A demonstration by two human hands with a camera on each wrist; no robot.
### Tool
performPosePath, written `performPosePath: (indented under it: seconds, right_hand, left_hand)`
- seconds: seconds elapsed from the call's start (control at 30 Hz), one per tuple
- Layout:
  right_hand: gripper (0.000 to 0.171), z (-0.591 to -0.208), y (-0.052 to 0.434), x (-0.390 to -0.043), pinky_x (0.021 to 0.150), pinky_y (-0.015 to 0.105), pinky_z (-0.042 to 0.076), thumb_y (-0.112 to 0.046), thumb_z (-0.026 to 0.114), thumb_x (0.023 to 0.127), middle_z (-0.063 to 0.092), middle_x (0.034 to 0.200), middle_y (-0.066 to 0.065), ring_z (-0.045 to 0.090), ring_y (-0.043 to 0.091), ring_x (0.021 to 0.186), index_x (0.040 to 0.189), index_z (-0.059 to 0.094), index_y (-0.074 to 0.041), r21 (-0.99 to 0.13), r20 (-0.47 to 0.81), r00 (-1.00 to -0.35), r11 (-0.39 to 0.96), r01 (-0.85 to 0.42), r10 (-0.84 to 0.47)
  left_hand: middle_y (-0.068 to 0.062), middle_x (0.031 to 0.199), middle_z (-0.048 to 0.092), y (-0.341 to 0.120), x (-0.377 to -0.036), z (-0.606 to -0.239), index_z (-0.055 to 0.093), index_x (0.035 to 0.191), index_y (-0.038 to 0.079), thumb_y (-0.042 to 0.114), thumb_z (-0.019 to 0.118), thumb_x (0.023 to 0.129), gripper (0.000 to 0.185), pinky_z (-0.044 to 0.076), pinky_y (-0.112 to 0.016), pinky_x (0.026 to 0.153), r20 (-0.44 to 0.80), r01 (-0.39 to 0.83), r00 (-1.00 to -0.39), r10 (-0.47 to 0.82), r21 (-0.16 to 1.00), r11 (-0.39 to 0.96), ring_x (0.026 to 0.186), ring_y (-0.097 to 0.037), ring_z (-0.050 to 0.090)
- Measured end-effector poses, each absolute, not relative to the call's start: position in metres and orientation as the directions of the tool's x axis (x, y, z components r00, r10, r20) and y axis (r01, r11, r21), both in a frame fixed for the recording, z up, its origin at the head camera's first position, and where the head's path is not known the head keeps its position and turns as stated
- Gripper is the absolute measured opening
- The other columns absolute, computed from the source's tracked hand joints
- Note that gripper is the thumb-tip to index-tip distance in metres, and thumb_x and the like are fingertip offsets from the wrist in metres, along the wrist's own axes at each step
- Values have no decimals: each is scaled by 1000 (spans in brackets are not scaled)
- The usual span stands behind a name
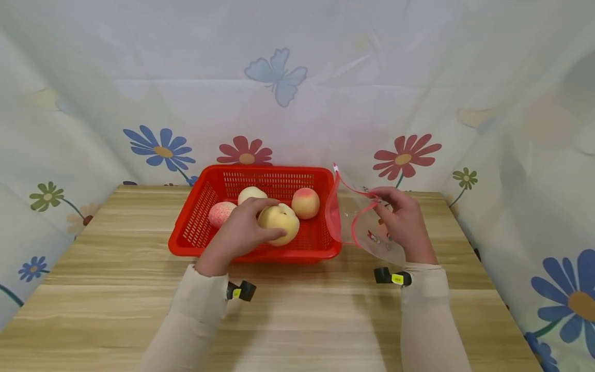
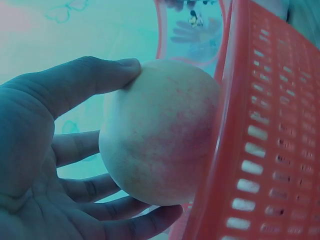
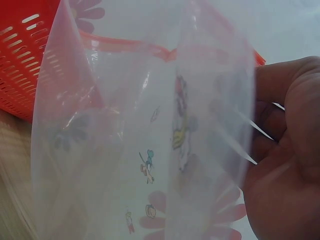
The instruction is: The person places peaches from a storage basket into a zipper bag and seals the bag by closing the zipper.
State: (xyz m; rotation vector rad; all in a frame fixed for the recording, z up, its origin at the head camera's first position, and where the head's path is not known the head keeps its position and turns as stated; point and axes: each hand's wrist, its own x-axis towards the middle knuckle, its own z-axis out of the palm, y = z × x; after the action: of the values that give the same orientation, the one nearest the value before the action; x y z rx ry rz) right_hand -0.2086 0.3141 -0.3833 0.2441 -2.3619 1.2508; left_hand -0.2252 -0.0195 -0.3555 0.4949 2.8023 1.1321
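Observation:
Over the front part of a red plastic basket [image 1: 271, 253], my left hand [image 1: 241, 227] grips a pale yellow peach [image 1: 280, 223], thumb on one side and fingers round the other. The left wrist view shows this peach [image 2: 160, 132] with a pink blush, near the basket's rim [image 2: 225, 120]. My right hand [image 1: 403, 219] pinches the edge of a clear plastic bag [image 1: 372, 232] with a pink-red rim and small cartoon prints. The bag's mouth gapes toward the basket's right end. In the right wrist view the bag [image 3: 120, 140] hides part of the fingers.
Inside the basket lie a blushed peach [image 1: 305, 203], a whitish fruit [image 1: 252, 194] and a pink speckled fruit [image 1: 221, 213]. The basket stands on a wooden table [image 1: 297, 315]. A flower-printed cloth [image 1: 325, 124] rises behind and at both sides.

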Motion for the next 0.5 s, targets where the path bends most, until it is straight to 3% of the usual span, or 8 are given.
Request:
performPosePath:
  seconds: [0.5]
  right_hand:
    - [24, -379, 313, -210, 60, 32, 59, -11, 63, 93, 67, 113, 11, 57, 9, 88, 117, 66, -8, -741, 466, -883, 571, -353, 59]
  left_hand:
    - [3, 129, 53, -5, -223, -354, 55, 132, 25, 40, 82, 74, 67, 58, -44, 86, 105, 289, -941, 321, 739, 608, 117, -21, 50]
